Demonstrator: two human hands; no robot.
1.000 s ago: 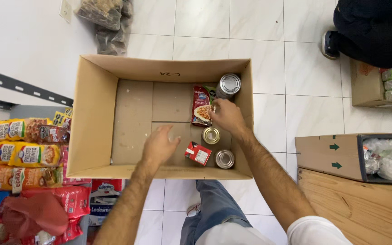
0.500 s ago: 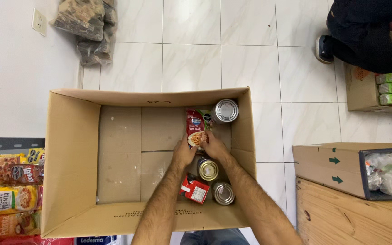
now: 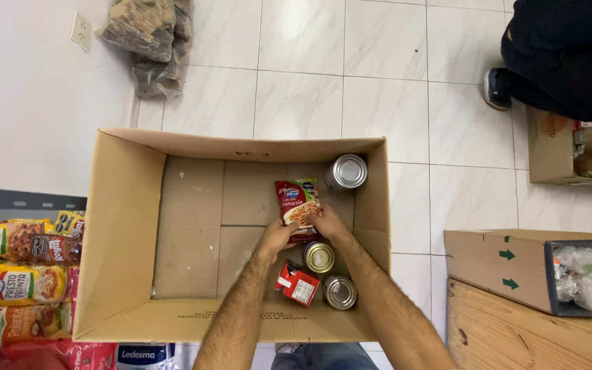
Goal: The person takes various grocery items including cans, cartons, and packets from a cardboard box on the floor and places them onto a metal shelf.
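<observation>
An open cardboard box (image 3: 125, 226) stands on the tiled floor below me. Both hands reach into its right half. My left hand (image 3: 277, 236) and my right hand (image 3: 327, 223) together grip the lower end of a red and green sauce pouch (image 3: 297, 199). Just below the hands stands a gold-topped can (image 3: 318, 257). A small red carton (image 3: 297, 284) and a silver can (image 3: 340, 292) lie near the box's front wall. A larger silver can (image 3: 347, 171) stands in the far right corner.
Packets of food (image 3: 15, 274) fill a shelf at the left. Dark plastic bags (image 3: 152, 41) lie by the wall. At the right is a carton with green arrows (image 3: 501, 267) on a wooden crate (image 3: 536, 336). Another person (image 3: 556, 55) crouches over a box at the upper right.
My left hand has moved from the box's middle to the pouch and now grips it with the right hand. The view has shifted, so the box sits lower and more central.
</observation>
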